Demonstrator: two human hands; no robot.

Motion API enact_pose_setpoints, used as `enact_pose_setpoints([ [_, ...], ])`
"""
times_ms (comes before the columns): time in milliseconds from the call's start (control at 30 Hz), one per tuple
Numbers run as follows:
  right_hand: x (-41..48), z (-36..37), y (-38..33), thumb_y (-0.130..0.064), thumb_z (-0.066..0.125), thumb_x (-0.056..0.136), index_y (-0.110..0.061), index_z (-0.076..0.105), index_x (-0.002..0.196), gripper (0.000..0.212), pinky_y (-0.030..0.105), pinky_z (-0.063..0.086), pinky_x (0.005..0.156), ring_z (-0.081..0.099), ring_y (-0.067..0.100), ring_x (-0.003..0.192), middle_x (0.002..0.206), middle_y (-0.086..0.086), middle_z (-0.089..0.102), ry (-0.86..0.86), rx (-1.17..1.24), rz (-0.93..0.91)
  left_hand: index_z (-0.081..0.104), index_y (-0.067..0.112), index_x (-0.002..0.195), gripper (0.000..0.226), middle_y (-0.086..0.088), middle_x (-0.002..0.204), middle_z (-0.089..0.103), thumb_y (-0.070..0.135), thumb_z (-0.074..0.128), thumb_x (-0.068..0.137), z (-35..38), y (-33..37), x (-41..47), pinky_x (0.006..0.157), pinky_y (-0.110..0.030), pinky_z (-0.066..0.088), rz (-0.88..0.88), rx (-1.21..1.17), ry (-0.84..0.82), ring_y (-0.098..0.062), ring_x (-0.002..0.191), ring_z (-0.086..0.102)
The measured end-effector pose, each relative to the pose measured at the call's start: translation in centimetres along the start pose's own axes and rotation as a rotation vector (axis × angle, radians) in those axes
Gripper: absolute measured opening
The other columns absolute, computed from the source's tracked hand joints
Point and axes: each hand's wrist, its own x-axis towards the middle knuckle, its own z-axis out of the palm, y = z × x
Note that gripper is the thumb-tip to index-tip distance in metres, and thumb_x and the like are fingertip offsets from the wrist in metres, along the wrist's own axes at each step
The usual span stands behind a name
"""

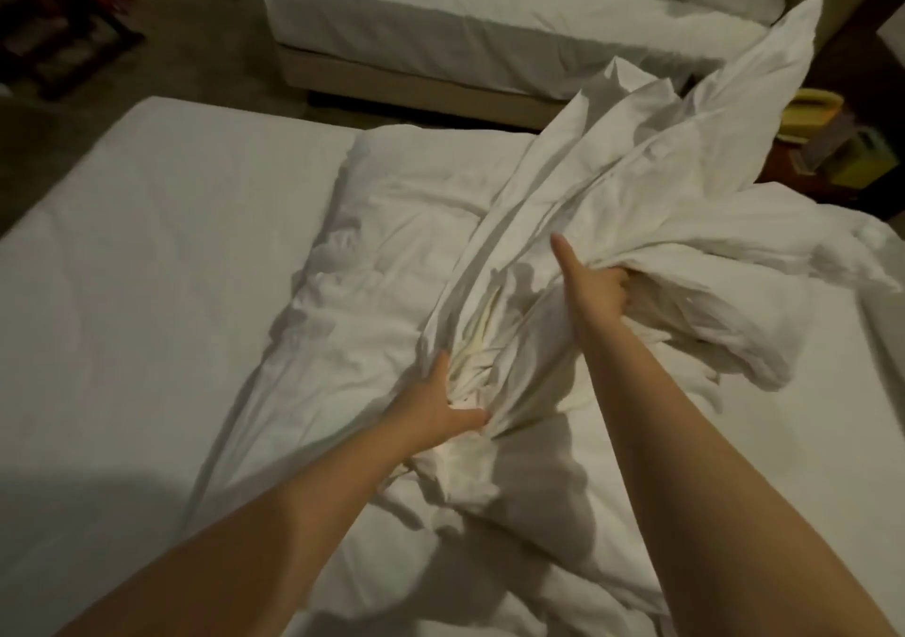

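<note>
A dim bedroom, with a white-covered bed (147, 254) under both bare arms; the left hand (440, 406) grips a gathered bunch of the white sheet (612, 161), thumb up along the folds and fingers curled into them; just beyond it and to its right, the right hand (595, 289) clutches another fold of the same sheet, fingers curled in, thumb stuck straight out. From the hands the sheet fans away in long pleats; a rumpled quilt (406, 205) lies under it; well beyond stands a second bed (440, 24).

The duvet cover (612, 156) is plain white (yellowish inside its folds), the bed base (392, 83) beige, the box (808, 103) yellow.
</note>
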Motion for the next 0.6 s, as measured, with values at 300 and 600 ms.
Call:
enact_pose_setpoints([
  [300,-2.0,8.2,0.3,-0.071,0.074,0.06,0.001,-0.009,0.149,0.141,0.057,0.012,0.115,0.009,0.04,0.144,0.156,0.022,0.004,-0.042,-0.509,0.045,0.013,0.011,0.149,0.068,-0.018,0.112,0.062,0.013,0.053,0.093,1.4,2.3,-3.2,0.077,-0.034,0.045,0.357,0.284,0.158,-0.033,0.094,0.06],
  [600,-4.3,7.1,-4.8,-0.017,0.055,0.09,0.005,0.046,0.129,0.045,0.034,0.042,0.093,0.053,0.035,0.119,0.129,0.022,0.054,0.087,-0.715,-0.313,0.015,0.04,0.148,0.072,-0.013,0.122,0.059,0.021,0.051,0.088,-6.7,3.2,-5.6,0.082,-0.031,0.044,0.46,0.114,0.155,-0.033,0.104,0.058],
])
